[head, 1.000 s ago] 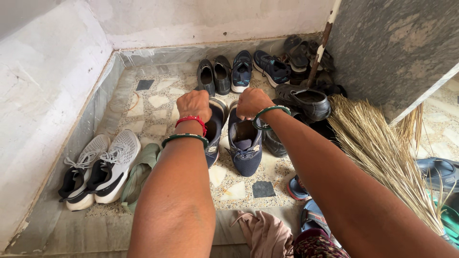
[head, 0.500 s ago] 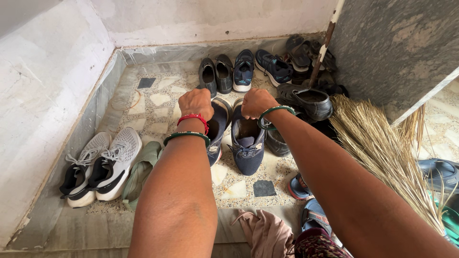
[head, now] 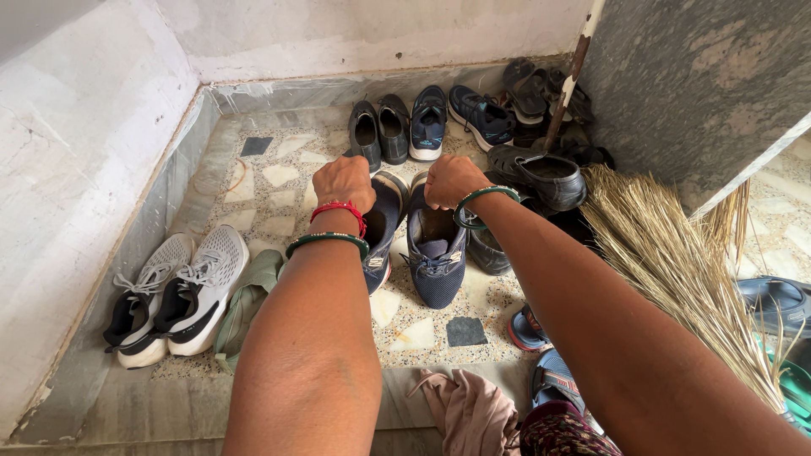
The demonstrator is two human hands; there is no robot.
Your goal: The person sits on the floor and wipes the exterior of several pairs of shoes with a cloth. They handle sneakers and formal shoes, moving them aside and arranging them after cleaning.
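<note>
— How many shoes in hand?
— Two navy sneakers on the floor: left hand [head: 342, 181] grips one [head: 380, 232] by the heel, right hand [head: 449, 180] the other [head: 432, 257].
— Others?
— Two white sneakers [head: 173, 295], one broom [head: 676, 262].

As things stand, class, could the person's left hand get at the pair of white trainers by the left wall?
Probably yes. The left hand grips a navy shoe and would need to let go, but the white trainers lie uncovered on that side, with only bare floor between.
</note>
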